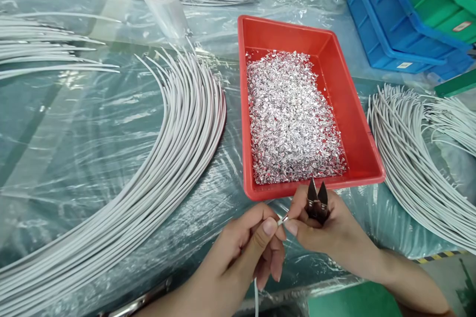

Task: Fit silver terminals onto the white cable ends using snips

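Observation:
My left hand [243, 252] pinches a thin white cable [256, 298] between thumb and index finger, just behind its tip. The cable's tail hangs below that hand. At the tip a short shiny, silvery piece shows, and the thumb and forefinger of my right hand [336, 233] meet there. Tucked in the same right hand is a pair of nippers [317, 203], dark blades pointing up and parted; the grip is mostly hidden by the fingers. Just beyond both hands stands a red tray [246, 158] heaped with small silvery foil scraps [293, 119].
A large bundle of white cables [186, 143] curves along the left, and another cable bundle [412, 173] lies right of the tray. A clear film roll [165, 12] stands behind. Stacked blue crates [394, 15] and a green crate [439, 0] occupy the back right. Plastic film covers the table.

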`<state>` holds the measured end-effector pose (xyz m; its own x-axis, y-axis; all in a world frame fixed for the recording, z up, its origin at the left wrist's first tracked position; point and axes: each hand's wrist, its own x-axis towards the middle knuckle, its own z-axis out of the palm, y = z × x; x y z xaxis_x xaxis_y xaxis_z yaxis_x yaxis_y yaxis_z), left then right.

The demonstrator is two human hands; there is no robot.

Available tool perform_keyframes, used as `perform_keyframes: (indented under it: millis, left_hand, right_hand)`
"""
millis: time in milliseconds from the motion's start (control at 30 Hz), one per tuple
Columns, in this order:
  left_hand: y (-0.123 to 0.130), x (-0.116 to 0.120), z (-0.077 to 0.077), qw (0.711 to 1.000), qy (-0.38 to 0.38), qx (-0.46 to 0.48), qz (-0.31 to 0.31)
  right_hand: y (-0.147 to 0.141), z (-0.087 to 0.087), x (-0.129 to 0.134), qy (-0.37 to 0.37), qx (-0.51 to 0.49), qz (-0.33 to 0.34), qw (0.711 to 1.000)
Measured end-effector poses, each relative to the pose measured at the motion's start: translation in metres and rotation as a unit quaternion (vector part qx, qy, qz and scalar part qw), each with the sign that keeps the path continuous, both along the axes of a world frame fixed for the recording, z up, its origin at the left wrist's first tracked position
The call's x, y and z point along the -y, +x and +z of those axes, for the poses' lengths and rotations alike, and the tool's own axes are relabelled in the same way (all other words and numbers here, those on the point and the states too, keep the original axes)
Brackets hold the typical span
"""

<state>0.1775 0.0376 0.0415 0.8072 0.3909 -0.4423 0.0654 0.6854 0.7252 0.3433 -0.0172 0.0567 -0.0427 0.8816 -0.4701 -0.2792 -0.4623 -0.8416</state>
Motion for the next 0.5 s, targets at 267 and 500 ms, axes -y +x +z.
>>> perform_keyframes:
  millis: [267,500]
  left_hand:
    - [0.001,-0.002,0.002,1.0,0.013,0.013,-0.004]
    - [-0.004,-0.001,0.008,0.999,0.044,0.002,-0.004]
  right_hand:
    - [0.0,0.003,-0.002,-0.004,-0.002,-0.004,1.0]
    - [0.001,0.012,-0.004,0.01,0.014,0.048,0.999]
